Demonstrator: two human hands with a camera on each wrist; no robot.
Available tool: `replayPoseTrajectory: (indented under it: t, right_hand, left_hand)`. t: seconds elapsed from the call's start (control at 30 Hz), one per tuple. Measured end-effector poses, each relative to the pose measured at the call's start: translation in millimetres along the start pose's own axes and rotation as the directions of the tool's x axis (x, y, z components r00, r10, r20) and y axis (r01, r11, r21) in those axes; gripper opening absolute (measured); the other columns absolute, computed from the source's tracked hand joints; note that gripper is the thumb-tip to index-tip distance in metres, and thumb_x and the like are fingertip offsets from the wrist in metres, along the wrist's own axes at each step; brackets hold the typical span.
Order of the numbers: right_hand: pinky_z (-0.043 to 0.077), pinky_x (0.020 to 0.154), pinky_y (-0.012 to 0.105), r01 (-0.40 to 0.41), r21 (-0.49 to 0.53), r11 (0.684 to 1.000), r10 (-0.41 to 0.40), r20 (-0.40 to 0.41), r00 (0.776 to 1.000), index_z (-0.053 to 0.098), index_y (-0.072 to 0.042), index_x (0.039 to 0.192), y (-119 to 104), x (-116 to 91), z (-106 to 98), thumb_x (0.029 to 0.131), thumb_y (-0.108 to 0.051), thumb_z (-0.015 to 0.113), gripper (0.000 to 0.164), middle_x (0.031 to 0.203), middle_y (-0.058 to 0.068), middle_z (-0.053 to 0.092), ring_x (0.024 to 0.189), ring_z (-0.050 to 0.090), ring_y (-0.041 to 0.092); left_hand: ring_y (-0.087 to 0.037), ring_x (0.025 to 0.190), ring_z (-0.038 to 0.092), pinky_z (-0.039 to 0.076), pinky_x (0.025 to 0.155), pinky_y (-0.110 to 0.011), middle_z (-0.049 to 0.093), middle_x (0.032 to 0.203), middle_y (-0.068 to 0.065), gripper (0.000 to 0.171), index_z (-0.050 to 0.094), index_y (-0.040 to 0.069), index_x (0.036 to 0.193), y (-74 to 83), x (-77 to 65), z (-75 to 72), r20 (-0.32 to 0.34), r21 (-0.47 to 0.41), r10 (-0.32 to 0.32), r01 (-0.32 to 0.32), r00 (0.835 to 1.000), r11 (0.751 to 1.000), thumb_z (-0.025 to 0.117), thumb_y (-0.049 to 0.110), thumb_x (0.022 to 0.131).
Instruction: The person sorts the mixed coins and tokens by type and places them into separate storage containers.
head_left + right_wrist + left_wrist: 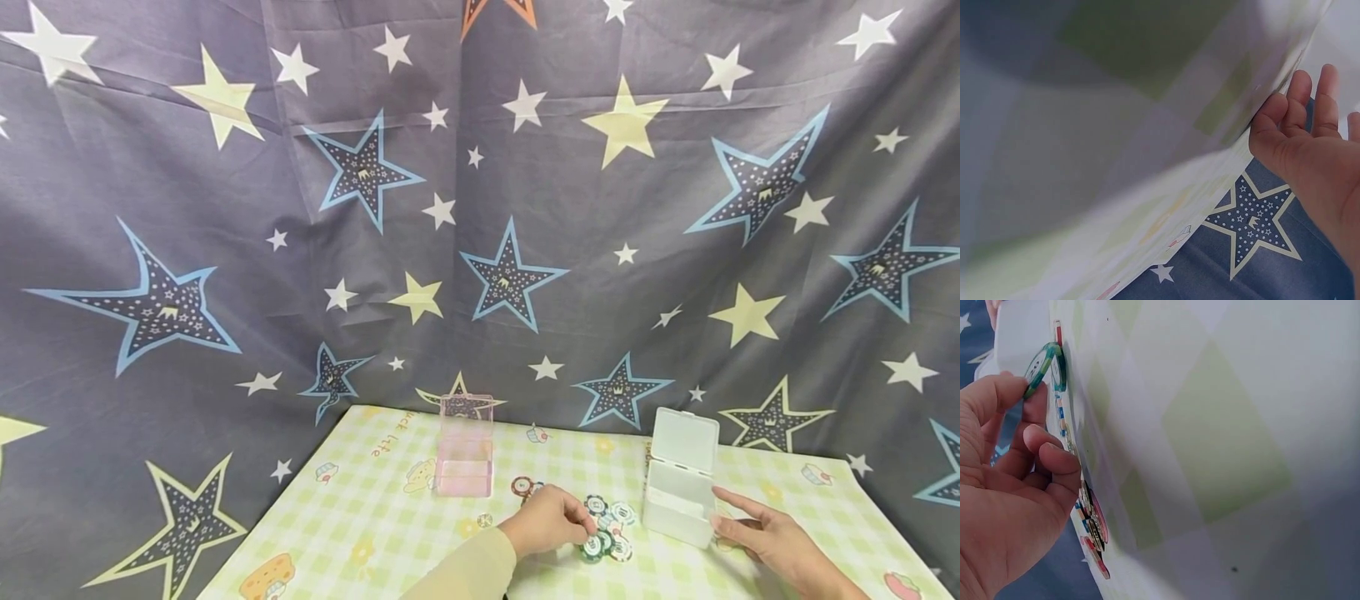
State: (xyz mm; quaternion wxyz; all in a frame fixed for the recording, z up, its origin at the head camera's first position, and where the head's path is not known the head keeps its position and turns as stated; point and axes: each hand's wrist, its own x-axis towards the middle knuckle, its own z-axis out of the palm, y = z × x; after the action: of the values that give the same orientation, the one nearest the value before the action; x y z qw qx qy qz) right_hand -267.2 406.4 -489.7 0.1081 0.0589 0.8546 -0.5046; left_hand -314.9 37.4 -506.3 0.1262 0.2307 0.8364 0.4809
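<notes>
Surface: green-white checked cloth [300, 533], cartoon-printed. Grey star-print curtain [547, 175] hangs at far side and left. Hands apart. Left hand [550, 521] pinches green chip [1036, 366], tilted up, near side, right of centre; loose chips [621, 512] lie just right of it. Right hand [776, 542], fingers loose, at right side of lid-up white box [675, 523]; contact unclear. Pink box [465, 482] farther left, lid up.
</notes>
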Motion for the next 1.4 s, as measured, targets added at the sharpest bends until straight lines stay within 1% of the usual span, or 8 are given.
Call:
replayPoseTrajectory:
  t: [0.1,0.33,0.6,0.73,0.93,1.13,1.3,1.4]
  right_hand:
    - [0.062,0.091,0.051,0.003,0.003,1.000,-0.003,0.003,1.000,0.030,-0.003,0.166,-0.5,-0.2,-0.5,0.108,-0.045,0.063,0.080,0.126,0.019,0.078,0.116,0.076,0.030]
    - [0.062,0.093,0.053,0.018,0.012,1.000,-0.019,0.019,1.000,0.028,-0.002,0.167,0.0,0.0,-0.9,0.108,-0.044,0.062,0.079,0.129,0.021,0.076,0.118,0.075,0.033]
    - [0.061,0.094,0.055,0.006,0.001,1.000,-0.006,0.019,1.000,0.028,-0.002,0.167,1.7,2.7,-0.4,0.108,-0.045,0.061,0.080,0.130,0.024,0.075,0.120,0.074,0.036]
    - [0.061,0.095,0.055,0.006,0.005,1.000,-0.006,0.016,1.000,0.028,-0.002,0.167,3.5,3.1,-0.7,0.108,-0.045,0.061,0.080,0.130,0.024,0.075,0.120,0.074,0.036]
    - [0.062,0.094,0.054,0.012,0.001,1.000,-0.012,0.018,1.000,0.028,-0.001,0.167,6.0,2.6,-1.4,0.109,-0.044,0.061,0.079,0.129,0.024,0.075,0.118,0.075,0.036]
    - [0.062,0.093,0.054,0.029,-0.001,1.000,-0.029,0.038,0.999,0.028,-0.001,0.166,7.1,1.6,-2.6,0.109,-0.044,0.060,0.078,0.128,0.022,0.076,0.118,0.075,0.034]
    - [0.061,0.094,0.050,0.041,-0.004,0.999,-0.041,0.044,0.998,0.028,-0.003,0.166,4.9,0.6,-2.8,0.109,-0.044,0.059,0.077,0.125,0.018,0.078,0.116,0.076,0.028]
    - [0.061,0.095,0.049,0.037,-0.004,0.999,-0.037,0.037,0.999,0.028,-0.003,0.166,2.6,0.0,-2.1,0.109,-0.044,0.060,0.077,0.123,0.017,0.079,0.114,0.076,0.026]
  left_hand:
    - [-0.001,0.071,0.058,0.046,0.063,-0.020,0.080,0.087,0.012,0.014,0.085,0.016,0.085,0.9,0.5,-0.8,-0.003,0.037,0.013,-0.013,1.000,0.999,0.081,0.003,0.086]
    - [-0.003,0.074,0.059,0.047,0.065,-0.022,0.079,0.090,0.011,0.014,0.087,0.019,0.091,7.6,3.4,-2.1,-0.024,0.033,-0.037,0.037,0.999,0.999,0.080,0.006,0.089]
    - [-0.004,0.079,0.060,0.051,0.069,-0.022,0.079,0.095,0.009,0.018,0.086,0.016,0.100,23.5,15.4,2.6,-0.135,-0.109,-0.056,0.041,0.989,0.993,0.078,0.005,0.087]
    - [-0.002,0.079,0.061,0.053,0.071,-0.020,0.080,0.097,0.004,0.018,0.085,0.011,0.102,32.7,23.7,9.5,-0.184,-0.165,-0.049,0.019,0.982,0.986,0.078,0.003,0.087]
    - [0.003,0.079,0.062,0.055,0.075,-0.018,0.082,0.095,0.000,0.017,0.085,0.007,0.101,49.9,32.6,24.4,-0.249,-0.167,-0.006,-0.037,0.968,0.985,0.079,0.000,0.086]
    - [0.001,0.078,0.062,0.056,0.074,-0.020,0.079,0.089,0.003,0.015,0.084,0.008,0.100,61.6,36.0,41.7,-0.266,-0.209,-0.043,-0.013,0.963,0.978,0.079,-0.001,0.088]
    - [0.003,0.076,0.060,0.054,0.072,-0.019,0.078,0.085,0.006,0.014,0.085,0.010,0.098,62.0,39.4,50.1,-0.279,-0.185,-0.042,-0.010,0.959,0.983,0.080,0.001,0.088]
    - [0.002,0.073,0.059,0.054,0.066,-0.019,0.076,0.084,0.007,0.015,0.085,0.012,0.098,61.4,40.9,52.9,-0.283,-0.192,-0.057,0.002,0.958,0.981,0.079,0.002,0.089]
